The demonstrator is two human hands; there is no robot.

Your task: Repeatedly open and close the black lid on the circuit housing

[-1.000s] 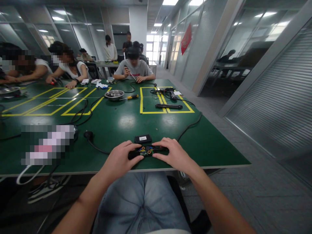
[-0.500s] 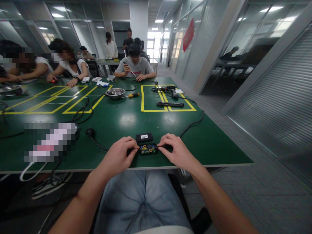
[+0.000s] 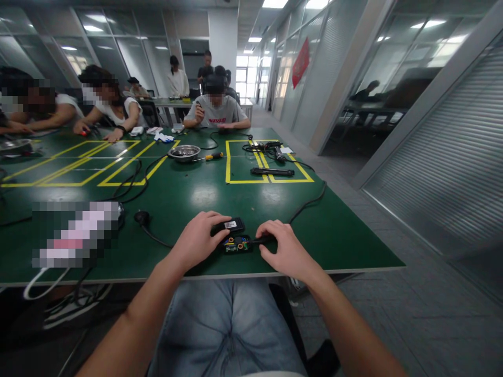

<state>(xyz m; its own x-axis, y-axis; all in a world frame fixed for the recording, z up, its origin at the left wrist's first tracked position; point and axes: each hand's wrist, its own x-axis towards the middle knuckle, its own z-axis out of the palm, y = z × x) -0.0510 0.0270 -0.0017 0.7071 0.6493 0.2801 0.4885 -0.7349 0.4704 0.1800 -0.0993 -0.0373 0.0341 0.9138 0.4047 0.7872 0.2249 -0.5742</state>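
An open black case (image 3: 238, 250) with a circuit board inside, showing copper-coloured rings and coloured wires, lies near the table's front edge. Just behind it is its black ribbed cover (image 3: 234, 224), which bears a white label. My left hand (image 3: 202, 236) has its fingers and thumb about the cover's left end, gripping it. A black cable (image 3: 257, 241) leaves the case's right end and runs under my right hand (image 3: 285, 246). The thumb and fingers of that hand are apart, curved around the cable without pinching it.
A plug (image 3: 142, 217) on a cord lies to the left, beside a blurred-out pink item (image 3: 78, 235). Farther back are a metal bowl (image 3: 184, 153), a yellow-black screwdriver (image 3: 212, 156) and a black bar (image 3: 272, 172). Several people sit around the green table (image 3: 353, 235).
My left hand has moved from the case's left end up to the cover, which is now slightly tilted. My right thumb and fingers have parted at the cable.
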